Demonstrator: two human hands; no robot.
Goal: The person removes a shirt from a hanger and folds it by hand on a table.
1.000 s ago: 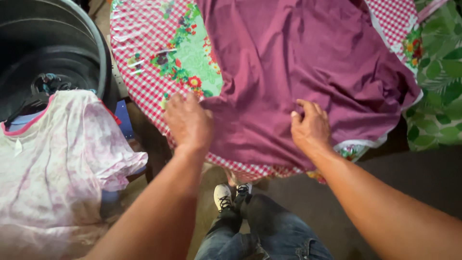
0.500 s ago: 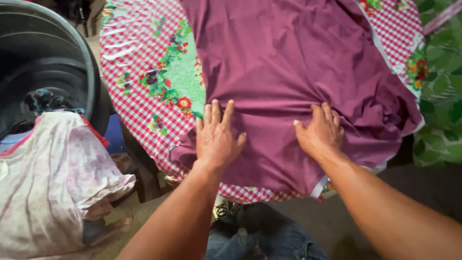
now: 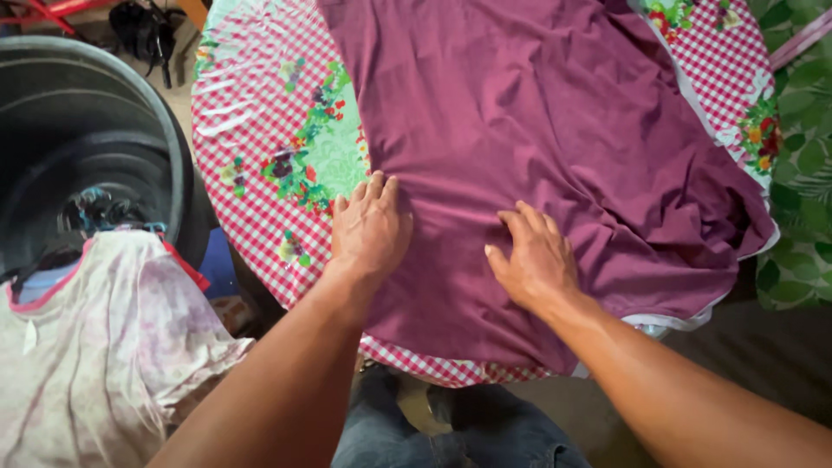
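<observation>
Your left hand flat, fingers spread on the purple cloth, your right hand beside it, fingers open and pressing a fold, cloth lying over the checked table beyond your fingertips, pale garment and dark tub left of your left hand

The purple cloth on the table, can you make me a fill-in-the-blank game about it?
1. Both hands, the left hand and the right hand, lie flat on the ____ cloth.
2. The tablecloth under it has red and white ____.
3. The big dark tub stands to the ____ of the table.
4. A pale ____ garment hangs over the tub's rim.

Missing words: purple; checks; left; pink
</observation>
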